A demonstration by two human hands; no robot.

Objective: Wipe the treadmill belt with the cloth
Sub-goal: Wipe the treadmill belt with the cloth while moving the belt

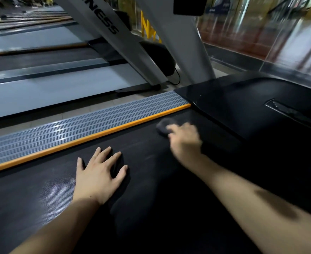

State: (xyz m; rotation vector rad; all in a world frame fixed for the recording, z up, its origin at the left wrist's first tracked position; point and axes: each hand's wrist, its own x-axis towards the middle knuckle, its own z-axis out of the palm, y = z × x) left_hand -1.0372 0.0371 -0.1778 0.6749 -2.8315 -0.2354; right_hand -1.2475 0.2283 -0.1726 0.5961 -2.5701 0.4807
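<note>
The black treadmill belt [41, 195] fills the lower part of the head view. My left hand [99, 175] lies flat on the belt with its fingers spread and nothing in it. My right hand [185, 139] is farther forward, closed on a small dark grey cloth [164, 126] pressed against the belt near the black motor cover [251, 107]. The right hand and cloth are blurred. Only the cloth's front part shows past the fingers.
An orange strip [88, 139] and a ribbed grey side rail [74, 125] run along the belt's left edge. A grey upright [184, 43] rises beyond the cover. Another treadmill [50, 92] stands to the left, a glass wall [270, 33] to the right.
</note>
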